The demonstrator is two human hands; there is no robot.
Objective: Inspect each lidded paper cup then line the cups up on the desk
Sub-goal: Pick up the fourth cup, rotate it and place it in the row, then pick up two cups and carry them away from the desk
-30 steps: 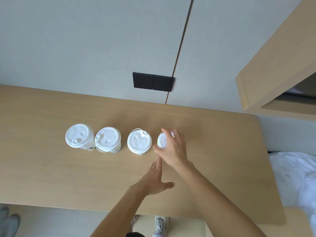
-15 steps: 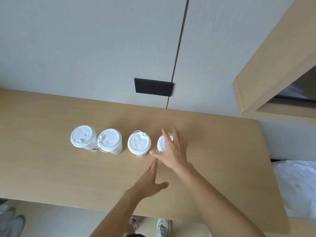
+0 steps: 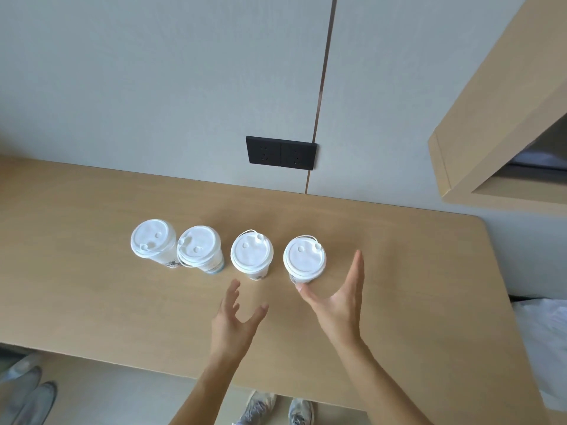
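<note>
Prints on the cups (image 3: 201, 251) are unreadably small.

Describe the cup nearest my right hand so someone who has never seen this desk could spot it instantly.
Find the black wall socket plate above the wooden desk; just below it, a row of four white-lidded paper cups stands on the desk. Take the rightmost cup, at the row's end. Unlike its neighbours, it has the open right hand beside it, thumb tip near its base.

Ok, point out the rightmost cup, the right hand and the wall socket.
rightmost cup (image 3: 304, 256): head view, lid centre.
right hand (image 3: 337, 303): head view, palm.
wall socket (image 3: 280, 153): head view, plate middle.
</note>
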